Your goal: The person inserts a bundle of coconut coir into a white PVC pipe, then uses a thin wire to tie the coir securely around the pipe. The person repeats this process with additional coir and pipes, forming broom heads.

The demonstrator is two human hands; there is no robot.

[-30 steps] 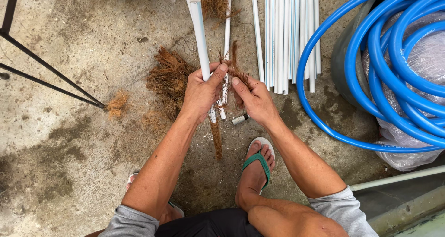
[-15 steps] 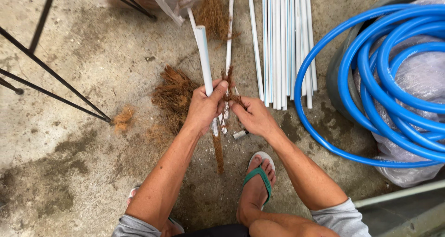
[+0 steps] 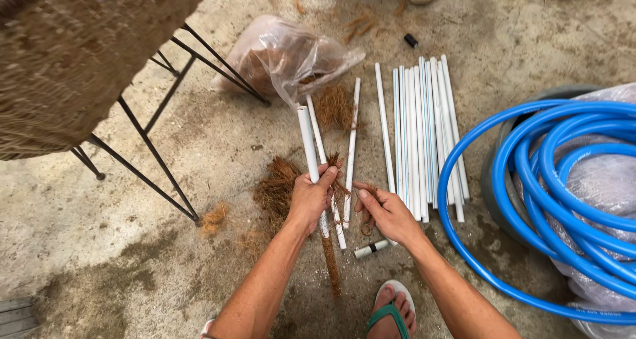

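Left grip (image 3: 310, 200) round upward-pointing white pipe (image 3: 306, 140)

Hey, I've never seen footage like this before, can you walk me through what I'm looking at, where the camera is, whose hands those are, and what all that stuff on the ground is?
The camera sits on a person's head and looks down, so both arms belong to the wearer, who works low over a concrete floor. The left hand grips a white plastic pipe, whose lower end is wrapped in brown coconut-like fibre. The right hand pinches a few strands of that fibre. More loose fibre lies beside the left hand. To the right is a row of thin white pipes, then a coil of blue hose. Above lies a clear plastic bag holding more fibre. At upper left stands a woven seat on black metal legs. The wearer's foot in a green sandal shows at the bottom.
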